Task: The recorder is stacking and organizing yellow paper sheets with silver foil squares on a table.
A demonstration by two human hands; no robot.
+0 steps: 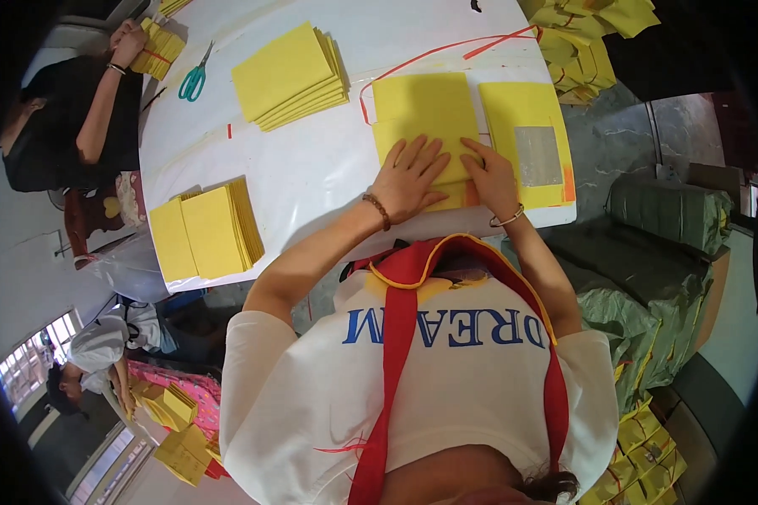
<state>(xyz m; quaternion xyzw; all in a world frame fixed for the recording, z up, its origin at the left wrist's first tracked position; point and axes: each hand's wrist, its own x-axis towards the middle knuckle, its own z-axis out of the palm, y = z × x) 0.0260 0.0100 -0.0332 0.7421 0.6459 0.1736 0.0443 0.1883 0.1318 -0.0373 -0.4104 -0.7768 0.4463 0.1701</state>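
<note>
In front of me on the white table lies a stack of folded yellow paper point(424, 101), its near part doubled over. My left hand point(408, 181) presses flat on that fold, fingers spread. At the stack's right edge my right hand point(492, 179) rests with its index finger stretched over the paper; its other fingers are partly hidden. Beside it on the right lies another yellow paper stack point(501, 109), with a grey rectangle and an orange patch on top. A thin red ribbon point(434, 52) curves around the far left of the folded stack.
The white table point(312, 160) also holds a fanned yellow stack point(282, 71), a near-left yellow stack point(215, 227) and teal-handled scissors point(193, 82). A co-worker's hands point(126, 44) hold a yellow bundle at far left. Dark green wrapped bales point(640, 278) stand at right.
</note>
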